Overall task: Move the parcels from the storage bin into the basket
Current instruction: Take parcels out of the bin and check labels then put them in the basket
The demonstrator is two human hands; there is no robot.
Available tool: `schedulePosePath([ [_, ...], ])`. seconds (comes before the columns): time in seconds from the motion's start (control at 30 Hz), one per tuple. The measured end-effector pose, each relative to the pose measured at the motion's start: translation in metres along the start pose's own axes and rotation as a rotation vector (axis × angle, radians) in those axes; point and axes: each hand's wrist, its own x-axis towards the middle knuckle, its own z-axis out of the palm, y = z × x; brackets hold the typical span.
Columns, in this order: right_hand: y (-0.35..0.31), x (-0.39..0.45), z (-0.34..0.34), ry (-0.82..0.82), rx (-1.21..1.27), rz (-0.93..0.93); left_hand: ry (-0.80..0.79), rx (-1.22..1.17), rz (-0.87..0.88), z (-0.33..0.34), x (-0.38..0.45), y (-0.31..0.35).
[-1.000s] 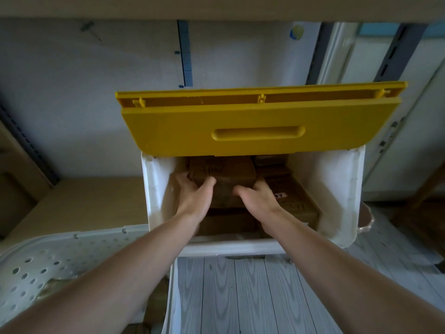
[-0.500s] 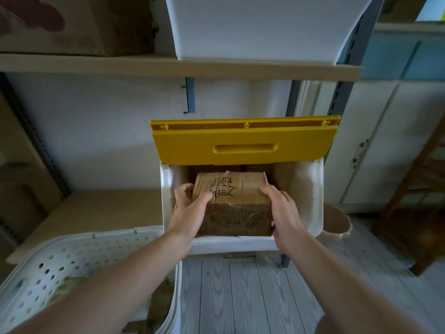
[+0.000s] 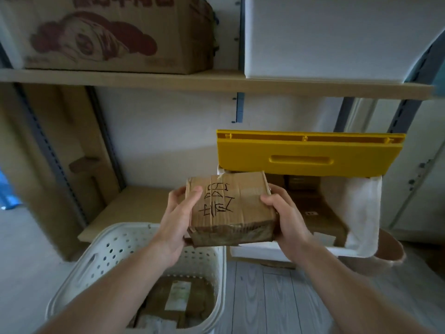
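Note:
I hold a brown cardboard parcel (image 3: 231,206) with black marker writing on top, lifted clear of the bin. My left hand (image 3: 179,218) grips its left end and my right hand (image 3: 286,218) grips its right end. The white storage bin (image 3: 363,213) with its raised yellow lid (image 3: 308,155) stands to the right, with more brown parcels (image 3: 320,213) inside. The white perforated basket (image 3: 115,251) sits below and left of the parcel, with parcels (image 3: 178,300) lying in its bottom.
A wooden shelf (image 3: 216,83) overhead carries a printed cardboard box (image 3: 115,32) and a white bin (image 3: 337,37). A lower shelf board (image 3: 125,210) lies behind the basket. A brown pot (image 3: 387,249) stands right of the bin on the grey plank floor (image 3: 277,297).
Both hands lifted the parcel out of the bin and carried it left, over the near edge of the basket. The view swung left and up.

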Motion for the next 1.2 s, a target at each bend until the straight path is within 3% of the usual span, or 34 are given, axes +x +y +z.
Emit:
schedulePosePath([
  [0.23,0.014,0.021,0.070,-0.159,-0.006,-0.033,0.162,-0.031,0.077,-0.068,-0.001,0.011],
  [0.63,0.044,0.056,0.137,-0.378,-0.004,0.144,0.464,0.004,0.168,-0.135,-0.009,0.009],
  [1.2,0.050,0.079,0.116,-0.350,-0.068,0.145,0.432,0.105,0.124,-0.131,0.024,-0.003],
])
